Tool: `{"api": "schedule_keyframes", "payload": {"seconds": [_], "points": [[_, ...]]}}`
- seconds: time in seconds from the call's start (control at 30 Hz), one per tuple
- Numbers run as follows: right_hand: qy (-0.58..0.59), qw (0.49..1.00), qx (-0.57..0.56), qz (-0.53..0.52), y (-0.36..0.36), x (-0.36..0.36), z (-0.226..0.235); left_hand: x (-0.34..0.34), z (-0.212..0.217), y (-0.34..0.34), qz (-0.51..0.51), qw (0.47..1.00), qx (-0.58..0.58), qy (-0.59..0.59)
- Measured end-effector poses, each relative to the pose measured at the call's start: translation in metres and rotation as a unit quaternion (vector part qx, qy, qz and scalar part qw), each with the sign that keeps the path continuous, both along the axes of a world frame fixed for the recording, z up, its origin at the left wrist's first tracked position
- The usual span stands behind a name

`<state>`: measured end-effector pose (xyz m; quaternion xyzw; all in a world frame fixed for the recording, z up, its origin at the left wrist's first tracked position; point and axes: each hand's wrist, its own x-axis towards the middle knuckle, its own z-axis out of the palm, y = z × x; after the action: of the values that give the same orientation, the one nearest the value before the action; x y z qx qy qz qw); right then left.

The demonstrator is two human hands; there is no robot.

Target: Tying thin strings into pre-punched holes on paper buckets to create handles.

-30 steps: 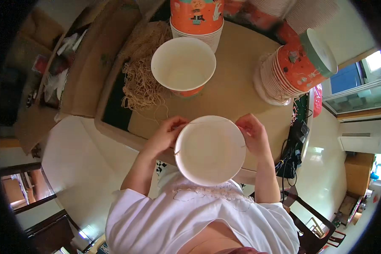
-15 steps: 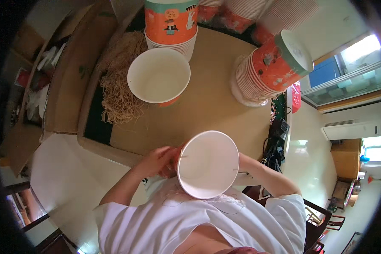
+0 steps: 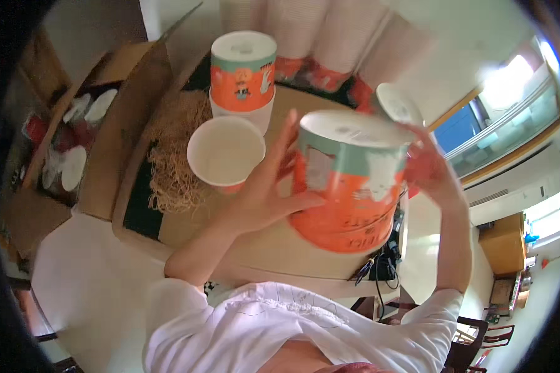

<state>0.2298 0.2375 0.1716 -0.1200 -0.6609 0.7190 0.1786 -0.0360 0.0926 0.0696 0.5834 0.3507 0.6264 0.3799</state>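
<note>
Between my hands is a large orange and green paper bucket [image 3: 348,199], held upside down above the table, its white base upward. My left hand [image 3: 267,189] rests against its left side, thumb across the front. My right hand [image 3: 430,169] grips its right side near the base, some fingers hidden behind it. Left of it, a white-lined paper bucket [image 3: 225,149] stands mouth up on the table. Behind that is an upturned stack of the same buckets [image 3: 242,84]. Another upturned stack [image 3: 398,102] is mostly hidden behind the held bucket.
A tangle of brown strings [image 3: 171,161] lies along the table's left side. An open cardboard box [image 3: 121,137] with white and red things stands left of the table [image 3: 261,255]. Tall wrapped stacks of cups [image 3: 295,31] line the back. Black cables [image 3: 386,264] lie at the right edge.
The bucket, held close to my chest with its mouth facing up, has been turned over and moved forward and right. Both hands have risen with it. The view has shifted.
</note>
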Motion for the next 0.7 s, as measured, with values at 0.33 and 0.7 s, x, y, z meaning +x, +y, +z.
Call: {"api": "schedule_keyframes", "payload": {"seconds": [0.33, 0.7], "points": [[-0.16, 0.608, 0.706, -0.325, 0.138, 0.01, 0.079, 0.077, 0.062, 0.159, 0.235, 0.921, 0.255, 0.179], [-0.048, 0.904, 0.137, -0.402, 0.207, 0.124, -0.085, 0.041, -0.011, 0.059, 0.225, 0.896, 0.132, 0.36]]}}
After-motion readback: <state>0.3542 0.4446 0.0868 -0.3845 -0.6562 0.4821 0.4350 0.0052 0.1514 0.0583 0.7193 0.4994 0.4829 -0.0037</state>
